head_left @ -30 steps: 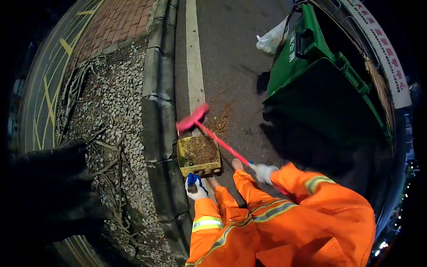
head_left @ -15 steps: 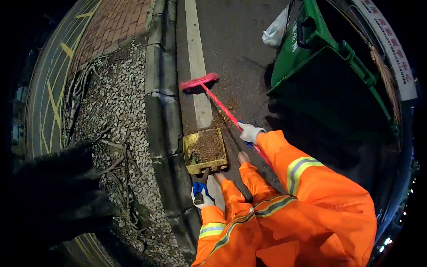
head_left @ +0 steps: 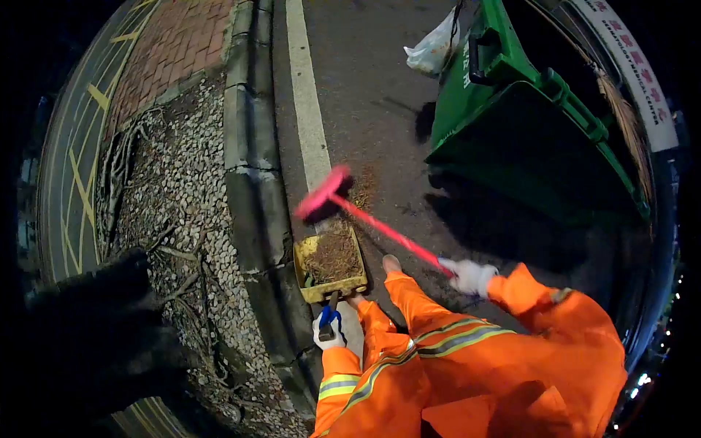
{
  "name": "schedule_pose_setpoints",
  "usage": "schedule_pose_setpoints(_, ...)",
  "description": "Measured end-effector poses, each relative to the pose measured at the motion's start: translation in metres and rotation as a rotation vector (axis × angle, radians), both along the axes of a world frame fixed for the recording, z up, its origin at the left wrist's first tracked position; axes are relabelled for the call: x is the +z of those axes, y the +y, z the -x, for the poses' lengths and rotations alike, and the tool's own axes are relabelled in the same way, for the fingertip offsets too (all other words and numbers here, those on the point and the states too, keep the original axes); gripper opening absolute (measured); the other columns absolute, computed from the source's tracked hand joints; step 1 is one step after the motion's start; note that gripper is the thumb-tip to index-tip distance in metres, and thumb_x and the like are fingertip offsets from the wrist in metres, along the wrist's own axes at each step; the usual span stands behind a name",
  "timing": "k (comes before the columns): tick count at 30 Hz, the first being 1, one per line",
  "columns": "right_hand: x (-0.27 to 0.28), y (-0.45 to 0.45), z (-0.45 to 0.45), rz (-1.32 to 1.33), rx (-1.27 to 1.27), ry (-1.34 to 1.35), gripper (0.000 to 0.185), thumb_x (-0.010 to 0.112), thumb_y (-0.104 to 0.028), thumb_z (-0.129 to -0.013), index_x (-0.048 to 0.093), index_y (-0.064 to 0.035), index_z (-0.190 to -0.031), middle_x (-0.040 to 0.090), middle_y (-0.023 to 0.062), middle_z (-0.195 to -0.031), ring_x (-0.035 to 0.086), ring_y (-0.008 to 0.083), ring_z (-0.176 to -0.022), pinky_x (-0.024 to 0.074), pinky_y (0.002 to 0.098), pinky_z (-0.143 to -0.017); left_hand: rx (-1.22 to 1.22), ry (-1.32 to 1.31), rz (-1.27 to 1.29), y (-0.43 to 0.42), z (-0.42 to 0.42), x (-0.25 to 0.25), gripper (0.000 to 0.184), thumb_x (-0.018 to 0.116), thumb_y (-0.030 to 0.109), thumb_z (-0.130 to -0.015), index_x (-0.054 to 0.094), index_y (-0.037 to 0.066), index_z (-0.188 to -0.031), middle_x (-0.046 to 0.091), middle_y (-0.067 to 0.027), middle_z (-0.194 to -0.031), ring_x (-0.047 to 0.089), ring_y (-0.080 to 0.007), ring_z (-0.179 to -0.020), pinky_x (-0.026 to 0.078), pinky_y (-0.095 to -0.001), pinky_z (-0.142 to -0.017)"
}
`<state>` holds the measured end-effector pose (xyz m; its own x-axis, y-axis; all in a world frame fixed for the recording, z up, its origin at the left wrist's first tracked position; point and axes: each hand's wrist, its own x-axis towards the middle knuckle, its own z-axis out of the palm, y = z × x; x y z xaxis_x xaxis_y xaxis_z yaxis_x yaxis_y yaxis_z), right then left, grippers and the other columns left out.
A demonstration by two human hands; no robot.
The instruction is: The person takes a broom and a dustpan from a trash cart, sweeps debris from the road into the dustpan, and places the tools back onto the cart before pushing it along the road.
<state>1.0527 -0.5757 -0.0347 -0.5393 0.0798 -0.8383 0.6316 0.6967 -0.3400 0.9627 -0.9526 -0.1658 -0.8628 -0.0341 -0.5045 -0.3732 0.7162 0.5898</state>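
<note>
My gloved left hand (head_left: 328, 330) is closed round the dark handle of a yellow dustpan (head_left: 300, 269), with something blue wrapped at the grip. Brown debris (head_left: 337, 255), perhaps dry leaves, fills much of the pan, and a bit of green shows at its left side. In my gloved right hand (head_left: 469, 277) is the red-pink pole of a broom (head_left: 394, 235), fingers wrapped round it. The pink broom head (head_left: 323, 193), a little blurred, is just beyond the dustpan's far edge. Loose debris (head_left: 364, 186) lies on the asphalt to the right of the head.
A large green bin (head_left: 475, 120) stands at the right, with a white plastic bag (head_left: 435, 45) hanging beside it. Along the left runs a stone kerb (head_left: 255, 197), then pebbles (head_left: 191, 164) with roots. A white line (head_left: 308, 95) marks the road.
The broom head has come back toward the dustpan and tilted. My right hand has moved right and nearer my body with the pole. My left hand keeps its hold on the dustpan.
</note>
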Motion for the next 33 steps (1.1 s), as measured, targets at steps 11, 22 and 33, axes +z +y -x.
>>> schedule_pose_setpoints(11, -0.113, 0.037, 0.180, -0.159, -0.014, 0.172, 0.048, 0.050, -0.016, -0.079, 0.044, -0.0071, -0.126, 0.065, 0.0198, -0.099, 0.063, 0.0359, -0.092, 0.0504, 0.0478, -0.075, -0.069, 0.241, -0.210, 0.000, 0.022, -0.012, 0.017, 0.058, 0.013, -0.074, 0.066, 0.005, -0.087, 0.061, -0.0057, -0.067, 0.058, -0.0174, -0.060, 0.043, -0.0301, -0.054)
schedule_pose_setpoints(22, -0.044, -0.034, -0.051, -0.075, -0.143, 0.126, 0.069, 0.049, -0.017, -0.077, 0.028, -0.0150, -0.142, 0.062, 0.0280, -0.097, 0.060, 0.0435, -0.089, 0.0459, 0.0477, -0.081, -0.145, 0.275, -0.325, -0.027, 0.015, -0.035, 0.009, 0.059, 0.009, -0.074, 0.063, 0.003, -0.079, 0.059, -0.0079, -0.065, 0.058, -0.0179, -0.063, 0.042, -0.0327, -0.054)
schedule_pose_setpoints(33, -0.114, -0.159, -0.091, -0.059, -0.155, 0.116, 0.071, 0.053, -0.017, -0.076, 0.025, -0.0094, -0.141, 0.059, 0.0282, -0.107, 0.057, 0.0415, -0.101, 0.0463, 0.0444, -0.084, -0.075, 0.354, -0.569, -0.031, -0.011, -0.071, 0.033, 0.062, -0.004, -0.077, 0.063, 0.002, -0.109, 0.063, -0.0089, -0.097, 0.062, -0.0178, -0.087, 0.050, -0.0283, -0.079)
